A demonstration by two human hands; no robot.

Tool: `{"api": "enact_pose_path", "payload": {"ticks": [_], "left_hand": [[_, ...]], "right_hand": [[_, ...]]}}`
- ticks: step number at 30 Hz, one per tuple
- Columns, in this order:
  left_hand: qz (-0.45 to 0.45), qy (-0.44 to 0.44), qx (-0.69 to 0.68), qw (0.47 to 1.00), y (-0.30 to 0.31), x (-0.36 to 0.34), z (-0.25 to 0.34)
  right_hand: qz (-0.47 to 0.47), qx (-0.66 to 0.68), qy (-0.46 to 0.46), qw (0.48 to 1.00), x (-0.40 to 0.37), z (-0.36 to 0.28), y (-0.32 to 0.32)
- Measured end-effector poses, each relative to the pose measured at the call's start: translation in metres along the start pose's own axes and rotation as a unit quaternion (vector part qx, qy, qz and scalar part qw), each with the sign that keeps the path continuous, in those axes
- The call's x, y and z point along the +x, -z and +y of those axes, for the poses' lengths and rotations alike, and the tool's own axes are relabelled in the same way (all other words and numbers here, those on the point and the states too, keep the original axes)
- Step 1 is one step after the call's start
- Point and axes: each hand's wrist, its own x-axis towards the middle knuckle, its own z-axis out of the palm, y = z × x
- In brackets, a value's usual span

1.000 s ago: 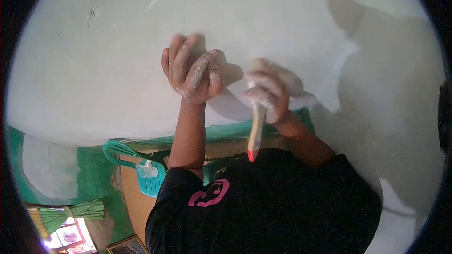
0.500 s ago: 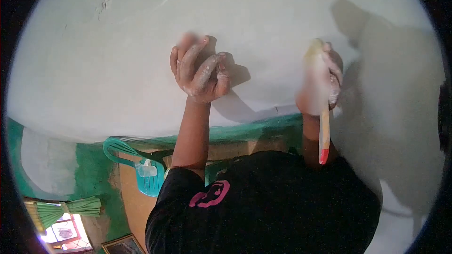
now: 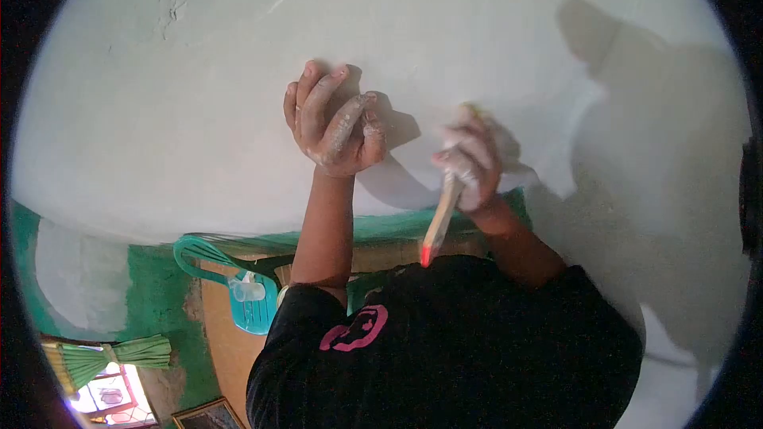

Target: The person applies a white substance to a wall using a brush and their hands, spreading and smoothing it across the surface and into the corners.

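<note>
Wrapped in my right hand [image 3: 471, 160] is a paintbrush with a wooden handle [image 3: 442, 216] and a red end. Its handle points down, and its bristle end, mostly behind the fingers and blurred, is at the white-painted wall [image 3: 214, 103]. My left hand [image 3: 335, 123] rests against the same wall with fingers bent and apart, and nothing shows in it. Whitish paint or dust smears the fingers of both hands.
A green band of wall [image 3: 397, 225] runs below the white area. Further off stand a turquoise plastic chair [image 3: 253, 314] with a clear cup [image 3: 248, 290] on it, a green curtain [image 3: 139, 352] by a window, and a framed picture [image 3: 208, 417].
My right hand has swept left across the wall with the paintbrush, whose handle now slants down to the left. My left hand stays nearly in place.
</note>
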Motion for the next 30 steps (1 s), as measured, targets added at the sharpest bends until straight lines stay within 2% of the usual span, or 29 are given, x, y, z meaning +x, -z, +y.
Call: {"api": "enact_pose_path", "payload": {"ticks": [2, 3, 5, 6, 7, 9, 10, 11, 13, 14, 17, 19, 21, 24, 25, 27, 28, 30], "left_hand": [[0.008, 0.001, 0.002, 1.0, -0.001, -0.002, -0.001], [0.009, 0.001, 0.001, 1.0, -0.001, -0.001, 0.0], [0.007, 0.009, -0.005, 1.0, 0.0, -0.001, -0.001], [0.009, 0.008, -0.004, 1.0, 0.0, 0.001, -0.001], [0.009, 0.008, -0.001, 1.0, -0.001, 0.001, 0.0], [0.008, 0.011, 0.001, 1.0, 0.0, 0.001, 0.002], [0.008, 0.01, 0.002, 1.0, 0.0, 0.001, 0.002], [0.008, 0.008, 0.004, 1.0, -0.001, 0.0, 0.001], [0.005, 0.014, -0.001, 1.0, 0.0, -0.001, 0.001], [0.001, 0.019, -0.008, 1.0, 0.0, -0.002, 0.001], [-0.01, 0.027, -0.001, 1.0, 0.002, -0.007, 0.001], [-0.012, 0.027, 0.002, 1.0, 0.003, -0.015, -0.002], [-0.014, 0.029, 0.004, 0.999, 0.002, -0.021, -0.006], [-0.029, 0.001, 0.032, 0.999, 0.005, -0.026, -0.004], [-0.023, 0.009, 0.049, 0.998, 0.003, -0.025, -0.005], [-0.018, 0.016, 0.065, 0.998, 0.003, -0.025, -0.005], [-0.02, 0.016, 0.058, 0.998, 0.003, -0.026, -0.006], [-0.023, 0.016, 0.05, 0.998, 0.004, -0.027, -0.008]], "right_hand": [[-0.13, 0.096, -0.025, 0.987, -0.01, -0.01, -0.009], [-0.129, 0.094, -0.024, 0.987, -0.009, -0.013, -0.007], [-0.187, 0.093, -0.002, 0.978, -0.007, -0.014, -0.006], [-0.169, 0.155, 0.01, 0.973, -0.011, -0.003, -0.009], [-0.169, 0.157, 0.011, 0.973, -0.011, 0.004, -0.011], [-0.017, 0.197, 0.003, 0.98, -0.01, 0.01, -0.012], [0.044, 0.321, -0.08, 0.943, -0.021, 0.015, -0.014], [0.104, 0.437, -0.162, 0.879, -0.032, 0.022, -0.014], [0.078, 0.236, -0.023, 0.968, 0.006, 0.022, 0.015], [0.076, 0.239, -0.022, 0.968, 0.017, 0.023, 0.021], [0.141, 0.045, 0.055, 0.987, 0.041, 0.028, 0.032], [0.181, -0.093, 0.103, 0.974, 0.046, 0.031, 0.033], [0.208, -0.044, 0.097, 0.972, 0.043, 0.03, 0.023], [0.09, 0.01, 0.015, 0.996, 0.028, 0.012, 0.018], [0.016, 0.011, -0.011, 1.0, 0.027, 0.006, 0.019], [-0.042, 0.067, -0.015, 0.997, 0.013, 0.003, 0.006], [-0.04, 0.068, -0.016, 0.997, 0.008, 0.0, 0.003], [-0.152, 0.079, -0.018, 0.985, 0.007, -0.007, 0.0]]}}
